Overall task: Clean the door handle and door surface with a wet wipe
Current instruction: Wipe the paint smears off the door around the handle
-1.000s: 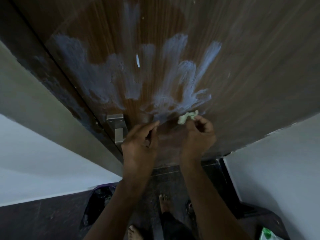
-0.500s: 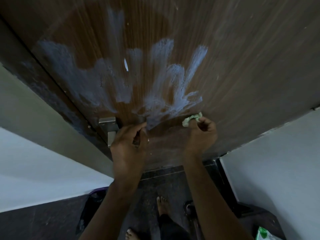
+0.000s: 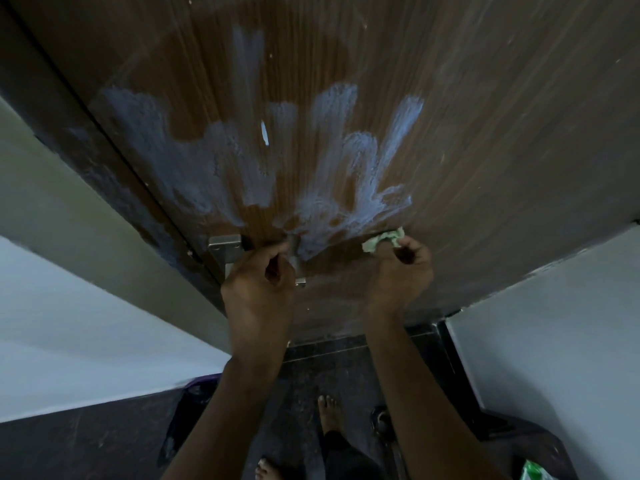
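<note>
A brown wooden door (image 3: 485, 133) fills the upper view, smeared with pale bluish-white streaks (image 3: 339, 174) above the handle. The metal door handle (image 3: 294, 251) and its plate (image 3: 225, 245) sit at the door's left edge. My left hand (image 3: 259, 289) curls its fingers around the handle and covers most of it. To the right, my right hand (image 3: 401, 271) pinches a crumpled pale green wet wipe (image 3: 382, 242) against the door just below the streaks.
The dark door frame (image 3: 114, 174) and a pale wall (image 3: 52, 306) lie on the left, another white wall (image 3: 554, 341) on the right. Below are a dark floor (image 3: 104, 445), my bare feet (image 3: 327, 410) and a green-white packet (image 3: 533, 471) at the bottom right corner.
My left hand closed its fingers from loosely extended onto the handle. My right hand kept the wipe near the lower edge of the streaks; the camera view drifted slightly.
</note>
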Tool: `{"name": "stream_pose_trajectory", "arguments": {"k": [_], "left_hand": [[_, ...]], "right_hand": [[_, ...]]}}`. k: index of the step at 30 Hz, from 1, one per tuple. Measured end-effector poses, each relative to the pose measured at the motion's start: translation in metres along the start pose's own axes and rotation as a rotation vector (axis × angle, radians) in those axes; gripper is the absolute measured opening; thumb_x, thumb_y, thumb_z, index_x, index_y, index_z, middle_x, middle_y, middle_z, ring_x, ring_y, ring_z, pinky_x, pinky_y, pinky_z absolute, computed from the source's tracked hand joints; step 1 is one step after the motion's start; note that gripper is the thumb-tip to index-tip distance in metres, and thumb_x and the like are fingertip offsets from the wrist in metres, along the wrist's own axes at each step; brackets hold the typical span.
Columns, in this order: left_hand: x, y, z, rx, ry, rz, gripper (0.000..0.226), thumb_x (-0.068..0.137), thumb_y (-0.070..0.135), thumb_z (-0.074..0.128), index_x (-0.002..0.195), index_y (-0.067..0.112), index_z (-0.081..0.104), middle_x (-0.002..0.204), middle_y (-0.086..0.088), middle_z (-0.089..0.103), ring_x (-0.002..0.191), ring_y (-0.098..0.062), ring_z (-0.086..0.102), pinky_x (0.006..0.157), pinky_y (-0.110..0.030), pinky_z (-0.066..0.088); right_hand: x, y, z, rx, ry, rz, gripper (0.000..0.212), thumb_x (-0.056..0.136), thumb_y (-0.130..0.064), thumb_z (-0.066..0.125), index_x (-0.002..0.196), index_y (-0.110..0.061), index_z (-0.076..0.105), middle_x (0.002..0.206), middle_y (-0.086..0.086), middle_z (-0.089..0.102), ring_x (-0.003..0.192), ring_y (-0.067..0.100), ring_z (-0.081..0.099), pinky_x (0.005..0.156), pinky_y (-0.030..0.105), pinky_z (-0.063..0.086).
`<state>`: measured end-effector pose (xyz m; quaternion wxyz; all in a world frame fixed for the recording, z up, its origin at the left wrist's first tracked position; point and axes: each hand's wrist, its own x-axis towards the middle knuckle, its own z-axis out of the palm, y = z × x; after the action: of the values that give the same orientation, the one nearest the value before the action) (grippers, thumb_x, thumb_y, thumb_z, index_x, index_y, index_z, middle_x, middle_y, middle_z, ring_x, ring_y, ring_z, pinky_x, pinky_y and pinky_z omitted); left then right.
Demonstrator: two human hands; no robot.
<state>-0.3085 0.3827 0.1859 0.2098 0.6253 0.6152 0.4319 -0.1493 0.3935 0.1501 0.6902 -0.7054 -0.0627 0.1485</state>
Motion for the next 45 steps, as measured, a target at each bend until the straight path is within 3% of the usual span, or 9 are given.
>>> {"name": "stream_pose_trajectory", "arguments": {"k": [7,12,18,23,28,32,35,40,45], "left_hand": [[0.003,0.004,0.001,0.040,-0.022,0.008,0.020,0.090,0.009,0.070,0.105,0.017,0.079,0.100,0.001,0.077,0.081,0.006,0.058,0.079,0.010,0.035],[0.004,0.004,0.002,0.061,-0.038,0.008,0.020,0.090,0.008,0.071,0.108,0.014,0.079,0.102,-0.003,0.078,0.086,-0.004,0.067,0.082,-0.006,0.042],[0.004,0.005,0.000,0.107,-0.026,-0.015,0.023,0.087,0.010,0.076,0.109,0.016,0.080,0.101,-0.002,0.079,0.086,-0.013,0.074,0.079,-0.009,0.044],[0.006,0.003,-0.001,0.038,-0.025,-0.047,0.019,0.091,0.020,0.074,0.109,0.018,0.080,0.101,0.002,0.079,0.085,-0.004,0.070,0.079,-0.010,0.048],[0.007,-0.004,-0.006,-0.053,-0.010,-0.049,0.015,0.095,0.018,0.069,0.105,0.017,0.080,0.093,0.000,0.079,0.080,-0.012,0.073,0.075,-0.034,0.061],[0.006,0.001,-0.009,-0.007,0.067,-0.074,0.018,0.090,0.019,0.075,0.108,0.018,0.080,0.099,0.001,0.078,0.081,0.002,0.064,0.078,0.002,0.043],[0.002,0.005,-0.009,-0.008,0.088,-0.077,0.018,0.087,0.019,0.078,0.105,0.018,0.081,0.098,0.002,0.078,0.086,0.009,0.057,0.076,0.012,0.034],[0.000,0.003,-0.015,-0.047,0.198,-0.017,0.019,0.091,0.018,0.074,0.110,0.017,0.079,0.102,0.000,0.077,0.084,-0.001,0.067,0.082,0.000,0.044],[0.001,0.006,-0.019,-0.145,0.263,0.011,0.023,0.093,0.021,0.071,0.114,0.015,0.077,0.106,0.003,0.073,0.087,-0.004,0.068,0.087,-0.013,0.053]], "right_hand": [[-0.053,0.022,0.017,-0.061,-0.301,0.188,0.029,0.073,0.004,0.080,0.073,-0.023,0.071,0.068,-0.003,0.074,0.061,0.010,0.071,0.055,0.025,0.058],[-0.063,0.008,0.019,-0.042,-0.454,0.198,0.025,0.076,0.006,0.080,0.069,-0.018,0.075,0.063,0.000,0.074,0.060,0.016,0.071,0.061,0.032,0.060],[-0.060,-0.007,0.011,-0.069,-0.356,-0.046,0.021,0.078,-0.005,0.082,0.081,-0.024,0.073,0.072,-0.009,0.075,0.071,0.002,0.072,0.060,0.016,0.057],[-0.077,-0.010,0.016,-0.185,-0.483,0.026,0.009,0.081,-0.011,0.081,0.087,-0.013,0.076,0.079,0.000,0.076,0.071,0.011,0.072,0.064,0.031,0.060],[-0.084,-0.033,0.020,-0.076,-0.378,-0.384,0.031,0.082,-0.007,0.077,0.088,-0.036,0.068,0.088,-0.017,0.068,0.084,0.003,0.070,0.071,0.016,0.059],[-0.082,-0.015,0.015,-0.141,-0.378,-0.332,0.020,0.081,-0.001,0.077,0.087,-0.019,0.070,0.088,-0.008,0.067,0.082,0.007,0.068,0.074,0.034,0.061],[-0.081,-0.004,0.010,-0.176,-0.378,-0.166,0.017,0.081,0.001,0.077,0.086,-0.014,0.069,0.091,0.007,0.069,0.082,0.015,0.068,0.076,0.043,0.060],[-0.097,-0.029,0.023,-0.121,-0.436,-0.604,0.013,0.083,0.000,0.076,0.092,-0.008,0.073,0.096,0.003,0.068,0.089,0.012,0.067,0.079,0.021,0.057],[-0.094,-0.033,0.022,-0.225,-0.449,-0.947,0.013,0.083,0.009,0.074,0.095,0.004,0.077,0.101,0.022,0.070,0.094,0.033,0.070,0.087,0.040,0.061]]}}
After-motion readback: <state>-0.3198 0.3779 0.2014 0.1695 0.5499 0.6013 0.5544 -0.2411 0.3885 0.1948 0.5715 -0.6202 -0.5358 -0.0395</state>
